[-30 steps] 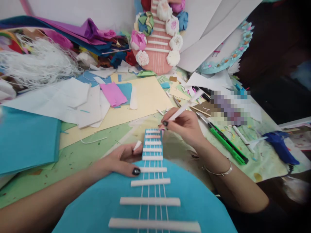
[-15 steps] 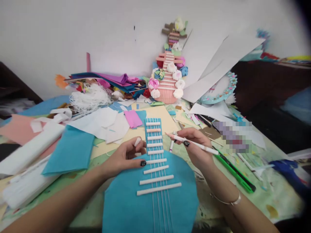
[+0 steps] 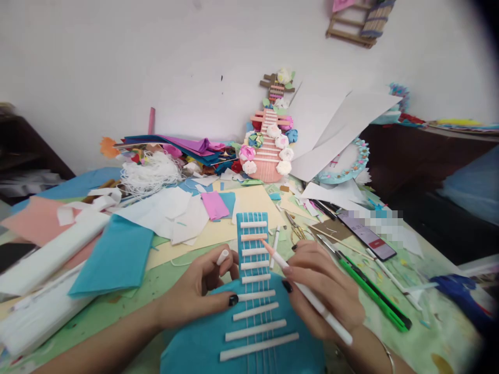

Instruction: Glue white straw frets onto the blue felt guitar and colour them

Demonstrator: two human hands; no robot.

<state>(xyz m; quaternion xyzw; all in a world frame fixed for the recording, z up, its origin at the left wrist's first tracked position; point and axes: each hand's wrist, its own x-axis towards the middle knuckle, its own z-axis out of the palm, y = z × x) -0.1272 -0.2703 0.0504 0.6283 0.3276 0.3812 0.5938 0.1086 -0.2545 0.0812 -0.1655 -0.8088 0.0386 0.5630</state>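
A blue paper-covered guitar [image 3: 195, 345] lies in front of me, crossed by white strips and thin strings. One strip near the top of its neck is a peach strip [image 3: 251, 237]. My right hand [image 3: 325, 285] grips a white marker [image 3: 315, 298], its peach tip at the right end of that strip. My left hand [image 3: 195, 291] steadies the guitar's left shoulder, thumb on top. Between its fingers sits a white marker cap [image 3: 222, 256]. Another slim marker [image 3: 275, 246] lies right of the neck.
Right of my hands lie a green box cutter [image 3: 370, 291], scissors [image 3: 298, 228], a phone [image 3: 366, 234] and a blue-handled tool [image 3: 463, 296]. On the left are folded blue paper [image 3: 113, 257] and white rolls [image 3: 50, 246]. A flower-decorated pink guitar [image 3: 267, 161] leans on the wall.
My right hand has moved left and down relative to the guitar, bringing the marker tip onto the peach strip. The left hand keeps its hold. The view has tilted up.
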